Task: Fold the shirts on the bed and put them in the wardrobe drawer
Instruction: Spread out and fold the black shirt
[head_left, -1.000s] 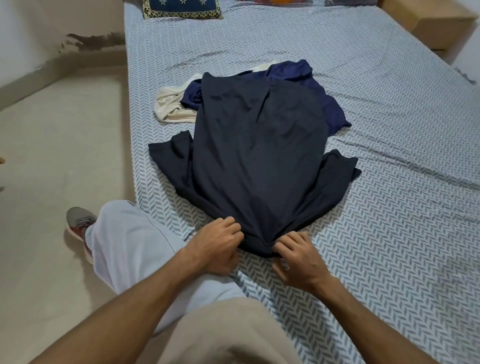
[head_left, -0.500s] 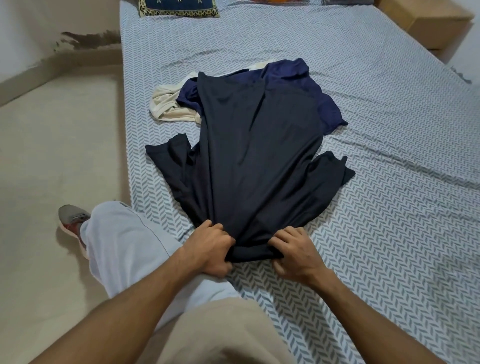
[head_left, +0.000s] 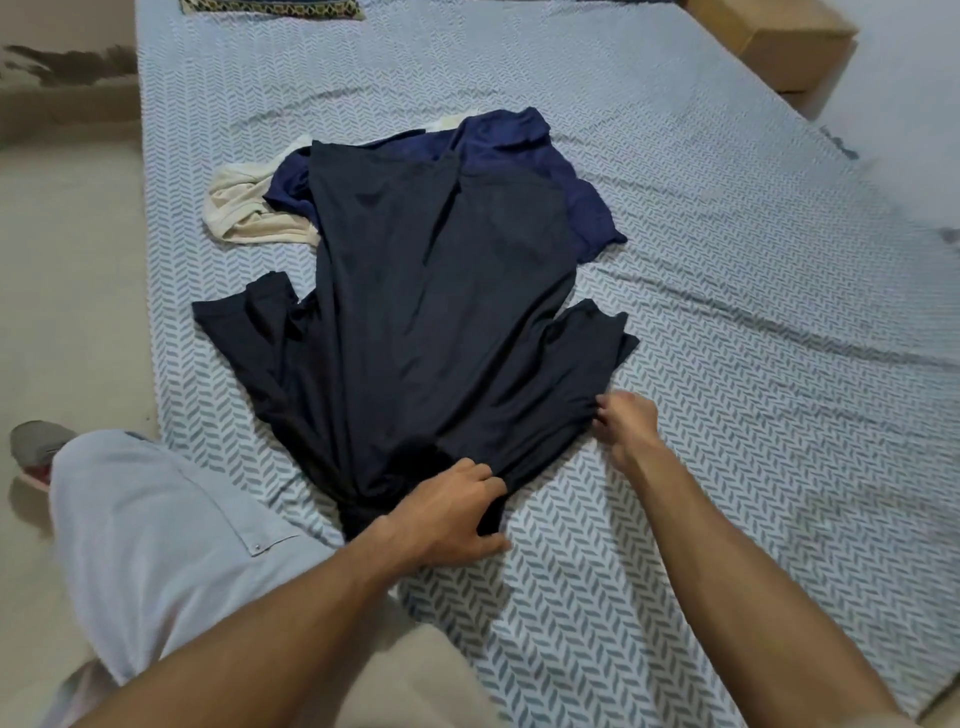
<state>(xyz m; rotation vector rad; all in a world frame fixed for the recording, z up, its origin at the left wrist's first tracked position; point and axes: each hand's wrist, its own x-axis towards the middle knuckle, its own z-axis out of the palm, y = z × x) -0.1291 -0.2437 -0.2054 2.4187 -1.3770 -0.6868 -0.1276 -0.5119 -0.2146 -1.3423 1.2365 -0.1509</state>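
Observation:
A dark navy shirt (head_left: 426, 322) lies spread on the bed (head_left: 753, 312), collar end toward me, sleeves out to both sides. My left hand (head_left: 447, 514) grips the bunched near edge of this shirt. My right hand (head_left: 623, 423) pinches the shirt's cloth below the right sleeve. Partly covered by its far end lie a brighter blue shirt (head_left: 524, 156) and a cream shirt (head_left: 244, 208). No wardrobe or drawer is in view.
My knee in light grey trousers (head_left: 156, 530) rests at the bed's left edge, with a shoe (head_left: 36, 441) on the beige floor. A patterned pillow (head_left: 270, 6) lies at the bed's head. A wooden box-like piece (head_left: 779, 41) stands at the far right.
My right hand has left the near edge and moved right and away to the cloth under the right sleeve. My left hand has shifted right along the near edge.

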